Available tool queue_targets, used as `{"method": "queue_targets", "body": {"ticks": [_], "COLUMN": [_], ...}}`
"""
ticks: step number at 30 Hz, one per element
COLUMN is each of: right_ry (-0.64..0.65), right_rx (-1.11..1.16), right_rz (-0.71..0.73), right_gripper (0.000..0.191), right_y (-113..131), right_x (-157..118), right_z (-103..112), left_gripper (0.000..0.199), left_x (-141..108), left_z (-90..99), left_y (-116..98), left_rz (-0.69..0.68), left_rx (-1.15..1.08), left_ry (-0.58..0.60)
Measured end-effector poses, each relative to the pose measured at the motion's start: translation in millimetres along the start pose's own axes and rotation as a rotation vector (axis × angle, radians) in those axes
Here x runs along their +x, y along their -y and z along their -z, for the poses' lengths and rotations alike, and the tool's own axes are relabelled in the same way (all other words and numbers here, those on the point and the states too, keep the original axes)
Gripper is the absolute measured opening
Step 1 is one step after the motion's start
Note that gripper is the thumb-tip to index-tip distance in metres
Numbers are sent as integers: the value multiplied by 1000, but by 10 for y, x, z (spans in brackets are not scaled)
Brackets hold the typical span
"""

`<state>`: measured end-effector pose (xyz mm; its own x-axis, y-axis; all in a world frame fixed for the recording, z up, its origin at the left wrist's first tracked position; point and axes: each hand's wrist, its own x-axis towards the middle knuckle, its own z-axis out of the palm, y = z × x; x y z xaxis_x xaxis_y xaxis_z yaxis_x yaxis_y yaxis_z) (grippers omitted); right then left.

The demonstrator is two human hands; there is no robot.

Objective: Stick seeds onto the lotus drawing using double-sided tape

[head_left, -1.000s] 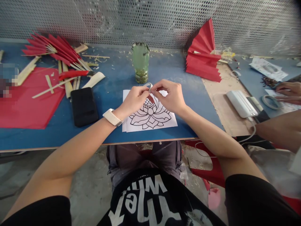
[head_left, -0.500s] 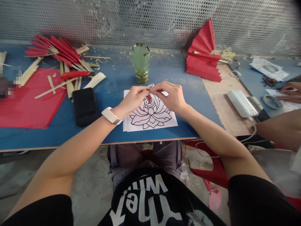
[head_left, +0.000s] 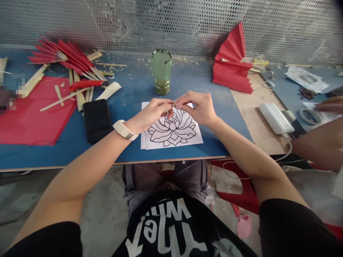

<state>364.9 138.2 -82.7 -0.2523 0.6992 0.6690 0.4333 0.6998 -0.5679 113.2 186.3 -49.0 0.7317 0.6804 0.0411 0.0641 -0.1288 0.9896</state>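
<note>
A white sheet with a black-line lotus drawing [head_left: 173, 134] lies on the blue table, with another sheet partly under it. Above its top edge my left hand [head_left: 157, 112] and my right hand [head_left: 198, 107] meet at the fingertips, both closed in a pinch. Between them is a small pale thing [head_left: 174, 104], mostly covered by the fingers; half a second ago it showed as a whitish loop. A white band [head_left: 124, 130] is round my left wrist. Just beyond the hands stands a green glass [head_left: 162, 69] with dark bits at its bottom.
A black phone [head_left: 97, 121], red paper [head_left: 34, 121], bamboo strips and folded red fans [head_left: 71, 55] lie to the left. At the right are another red fan [head_left: 230, 64], a white power bank [head_left: 276, 117], a roll of tape [head_left: 310, 116] and another person's arm [head_left: 318, 148].
The pale loop has turned lower and is more hidden by my fingers. My right hand has shifted slightly right. The other person's hand at the far right has moved a little.
</note>
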Motion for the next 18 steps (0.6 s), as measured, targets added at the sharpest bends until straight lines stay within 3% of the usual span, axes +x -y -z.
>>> {"method": "queue_targets", "body": {"ticks": [8,13,16,18], "right_ry": [49,-11,-107,-138], "right_rx": [70,163,135,126], "right_rz": [25,15,-28,-93], "right_gripper": [23,50,58,60], "right_y": [24,252,305,231], "right_x": [28,40,54,66], "right_z": [48,44,49,47], "left_gripper": [38,35,34,37], "left_x": [15,10,-19,-11], "left_z": [21,80,180,290], "left_y": [33,23,-23,-20], "left_rz": [-24,-48,-123,-226], "left_rx": [1,62,272,512], "left_ry": [42,-48,-97,-203]}}
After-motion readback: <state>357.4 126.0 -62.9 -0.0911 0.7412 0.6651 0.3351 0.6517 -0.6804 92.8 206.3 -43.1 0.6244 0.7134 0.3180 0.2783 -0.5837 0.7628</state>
